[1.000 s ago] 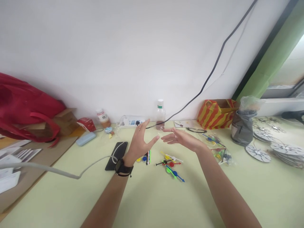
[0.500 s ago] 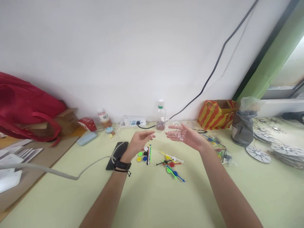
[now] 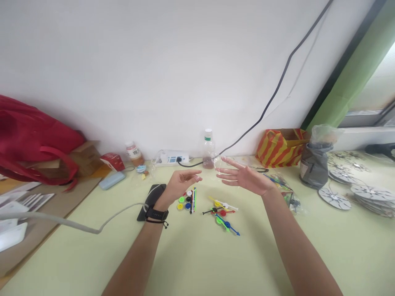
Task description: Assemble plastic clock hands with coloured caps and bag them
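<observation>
My left hand [image 3: 182,185], with a dark watch [image 3: 156,213] on its wrist, hovers over small coloured discs [image 3: 184,201] and a row of thin coloured sticks [image 3: 193,201]. Its thumb and fingers are apart with nothing between them. To the right, my right hand [image 3: 243,176] is open in the air, palm showing and fingers spread. Clear plastic film [image 3: 218,162] shows faintly by its fingertips; whether it touches them I cannot tell. On the table below, between the hands, lies a loose pile of coloured arrow-shaped spinners [image 3: 222,213].
A capped bottle [image 3: 208,150] and a power strip [image 3: 173,158] stand by the wall. Bagged coloured parts [image 3: 293,201], a striped bag [image 3: 279,148], a grey pouch [image 3: 314,164] and white slotted discs [image 3: 335,198] are right. A black phone [image 3: 148,205] and cable lie left.
My right hand has spread its fingers wider. The crinkled clear plastic seen across its fingers has shifted left, off the palm. The left hand has hardly moved.
</observation>
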Demonstrator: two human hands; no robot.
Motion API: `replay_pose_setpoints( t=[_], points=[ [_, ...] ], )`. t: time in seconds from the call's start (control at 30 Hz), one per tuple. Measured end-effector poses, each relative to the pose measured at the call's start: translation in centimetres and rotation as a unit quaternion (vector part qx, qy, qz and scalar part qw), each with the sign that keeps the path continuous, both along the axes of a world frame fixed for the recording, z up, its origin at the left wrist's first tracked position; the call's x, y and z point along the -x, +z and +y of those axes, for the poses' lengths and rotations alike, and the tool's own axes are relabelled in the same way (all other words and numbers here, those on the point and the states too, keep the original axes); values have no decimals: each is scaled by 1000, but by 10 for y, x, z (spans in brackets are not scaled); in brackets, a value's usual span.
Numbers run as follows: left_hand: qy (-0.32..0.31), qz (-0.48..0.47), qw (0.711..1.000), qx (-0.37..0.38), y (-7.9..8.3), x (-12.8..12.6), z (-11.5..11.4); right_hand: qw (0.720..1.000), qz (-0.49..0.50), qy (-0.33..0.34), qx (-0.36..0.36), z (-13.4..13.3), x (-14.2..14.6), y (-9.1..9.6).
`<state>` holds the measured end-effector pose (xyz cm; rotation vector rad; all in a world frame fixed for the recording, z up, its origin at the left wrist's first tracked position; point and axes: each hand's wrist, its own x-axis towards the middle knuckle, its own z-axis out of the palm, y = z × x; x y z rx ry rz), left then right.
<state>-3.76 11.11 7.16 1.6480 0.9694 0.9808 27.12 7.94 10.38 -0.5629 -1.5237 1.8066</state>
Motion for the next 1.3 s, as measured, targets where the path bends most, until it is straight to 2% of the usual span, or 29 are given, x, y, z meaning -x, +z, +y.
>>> replay_pose_setpoints(
  t=[0.1,0.2,0.33,0.4,0.47,0.53,0.67,0.77,0.93,1.03,1.13,1.2,1.3],
  points=[
    [8,15,999,-36,1,2,2,999,-40,-24,15,1,-5,1],
    [65,55,990,-116,6,-1,-1,998,-33,-27,42,4,-6,-1],
    [158,119,938,-283,21,-16,-18,996,-32,-17,77,10,2,-5],
    [128,180,907,-359,28,-25,-28,995,-41,-23,91,11,11,-8],
    [53,263,877,-399,29,-32,-35,993,-46,-27,103,12,21,-10],
    [22,321,854,-409,23,-37,-38,992,-49,-24,114,11,30,-13],
    [18,372,830,-416,4,-43,-35,990,-52,-11,132,9,41,-15],
    [22,370,827,-424,-4,-45,-33,989,-53,-13,134,8,42,-16],
    [30,353,838,-416,-7,-48,-33,989,-58,-14,138,9,45,-18],
    [28,346,844,-409,-8,-46,-31,991,-78,-23,110,6,44,-15],
    [35,346,851,-394,-10,-40,-26,989,-132,-58,34,2,33,-6],
    [45,342,859,-377,-12,-33,-22,976,-187,-103,-37,1,21,1],
    [62,313,887,-333,-18,-23,-13,923,-323,-156,-141,3,4,2]
  ],
)
